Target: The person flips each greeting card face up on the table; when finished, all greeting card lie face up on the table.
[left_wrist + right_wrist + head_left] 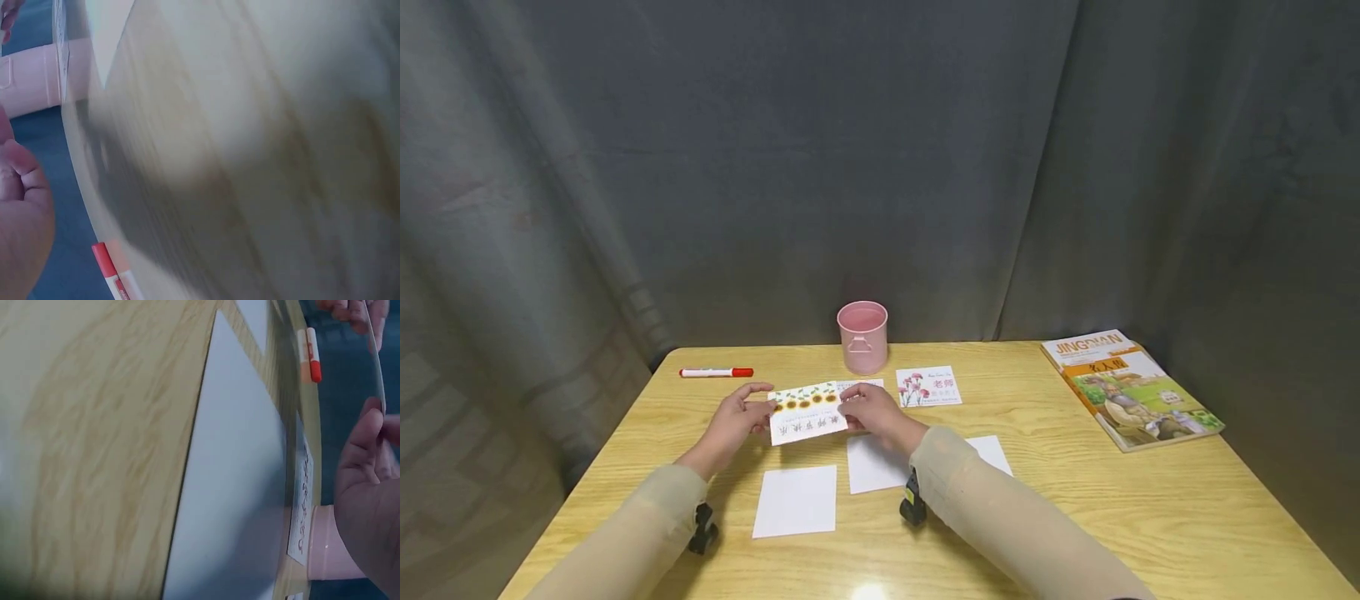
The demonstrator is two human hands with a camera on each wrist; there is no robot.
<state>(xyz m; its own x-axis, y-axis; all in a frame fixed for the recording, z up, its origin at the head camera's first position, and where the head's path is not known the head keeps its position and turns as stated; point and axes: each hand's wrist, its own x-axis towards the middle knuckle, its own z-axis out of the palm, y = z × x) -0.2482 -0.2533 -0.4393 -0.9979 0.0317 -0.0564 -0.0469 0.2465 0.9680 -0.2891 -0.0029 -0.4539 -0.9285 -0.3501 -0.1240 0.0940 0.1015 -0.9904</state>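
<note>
- Well, from my remote seat I see one container: a pink bucket (pixel 862 336) standing upright near the far edge of the wooden table (pixel 1150 500); I look partly into its mouth and cannot tell whether anything is inside.
- Both of my hands hold a sunflower card (pixel 806 412) raised a little above the table, in front of the bucket.
- My left hand (pixel 735 421) pinches the card's left end, fingers curled round the edge.
- My right hand (pixel 868 412) pinches the right end; the right wrist view shows the thumb (pixel 359 440) pressed on the thin card edge (pixel 375 356).
- The card's long axis runs left to right across my view, its left end slightly lower; the sunflower row lies along the far edge and the printed characters read upside down to me.
- A carnation card (pixel 928 387) lies flat just right of the bucket, and another card (pixel 861 384) peeks out behind the held one.
- Two blank white sheets (pixel 796 500) (pixel 880 462) lie near me, under my forearms.
- A red-capped marker (pixel 716 372) lies at far left, a book (pixel 1131 387) at far right.
</note>
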